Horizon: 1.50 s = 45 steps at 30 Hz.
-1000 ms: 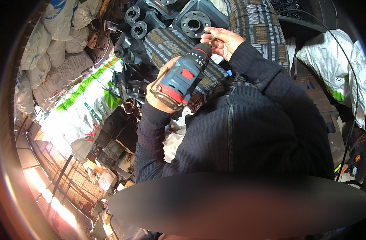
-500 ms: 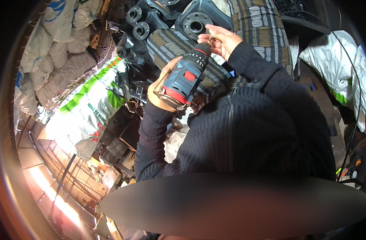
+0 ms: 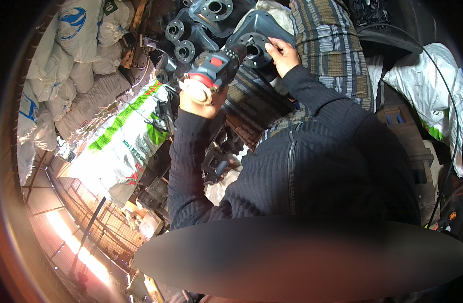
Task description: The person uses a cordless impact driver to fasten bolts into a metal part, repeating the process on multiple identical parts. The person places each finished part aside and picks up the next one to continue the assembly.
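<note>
A blue-grey and red cordless drill (image 3: 215,69) is gripped in my left hand (image 3: 197,103), its dark chuck directed up and right at a grey metal part with a round flange (image 3: 261,61). The flange has a wide centre bore and small holes around it. At its right edge, my right hand (image 3: 283,56) grips the rim with thumb and fingers. The drill tip is hard to make out against the flange. This part lies by my legs in patterned trousers (image 3: 330,55).
More flanged metal parts (image 3: 214,9) crowd the far side. Stuffed white sacks (image 3: 72,45) are piled at the left, with a white and green sack (image 3: 118,146) nearer. Another white sack (image 3: 423,76) stands at the right, where a black cable (image 3: 451,101) hangs down.
My left hand has carried the drill up and left, tilting its chuck toward the flange. My right hand has left the drill's tip and now holds the flange's edge.
</note>
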### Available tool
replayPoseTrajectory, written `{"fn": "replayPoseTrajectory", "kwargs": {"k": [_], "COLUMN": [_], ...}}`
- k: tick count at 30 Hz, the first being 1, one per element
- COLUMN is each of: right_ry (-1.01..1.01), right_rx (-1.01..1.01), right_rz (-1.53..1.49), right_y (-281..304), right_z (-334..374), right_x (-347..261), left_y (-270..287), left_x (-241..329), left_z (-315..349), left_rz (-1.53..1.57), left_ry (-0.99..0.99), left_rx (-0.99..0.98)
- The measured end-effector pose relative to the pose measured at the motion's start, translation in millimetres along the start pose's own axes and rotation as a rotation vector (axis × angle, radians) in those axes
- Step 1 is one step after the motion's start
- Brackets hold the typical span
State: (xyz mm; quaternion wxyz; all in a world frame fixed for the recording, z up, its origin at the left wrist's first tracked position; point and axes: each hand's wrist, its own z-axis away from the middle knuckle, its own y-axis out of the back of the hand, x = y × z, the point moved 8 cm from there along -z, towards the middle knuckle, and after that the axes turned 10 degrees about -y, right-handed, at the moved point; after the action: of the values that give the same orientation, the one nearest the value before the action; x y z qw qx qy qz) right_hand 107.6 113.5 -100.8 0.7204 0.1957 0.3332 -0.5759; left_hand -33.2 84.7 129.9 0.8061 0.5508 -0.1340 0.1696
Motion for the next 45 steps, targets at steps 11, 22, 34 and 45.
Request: {"fn": "replayPoseTrajectory", "kwargs": {"k": [11,22,34,45], "right_ry": [-0.007,-0.121,0.0,-0.01], "right_rx": [0.006,-0.026,-0.136,-0.214], "right_rz": [0.015,-0.121,-0.123,-0.309], "right_y": [5,-2,-7,-14], "right_z": [12,13,2,-7], "right_x": [-17,-13,-13,6], "left_y": [-10,-29,-14,20], "left_x": [16,-14,-13,105], "left_z": [-44,-38,-51,-39], "left_rz": [-0.284,-0.176,-0.366,0.955], "left_ry": [-0.318,-0.184,-0.147,-0.092], "left_rx": [-0.302,-0.508,-0.287,-0.075]}}
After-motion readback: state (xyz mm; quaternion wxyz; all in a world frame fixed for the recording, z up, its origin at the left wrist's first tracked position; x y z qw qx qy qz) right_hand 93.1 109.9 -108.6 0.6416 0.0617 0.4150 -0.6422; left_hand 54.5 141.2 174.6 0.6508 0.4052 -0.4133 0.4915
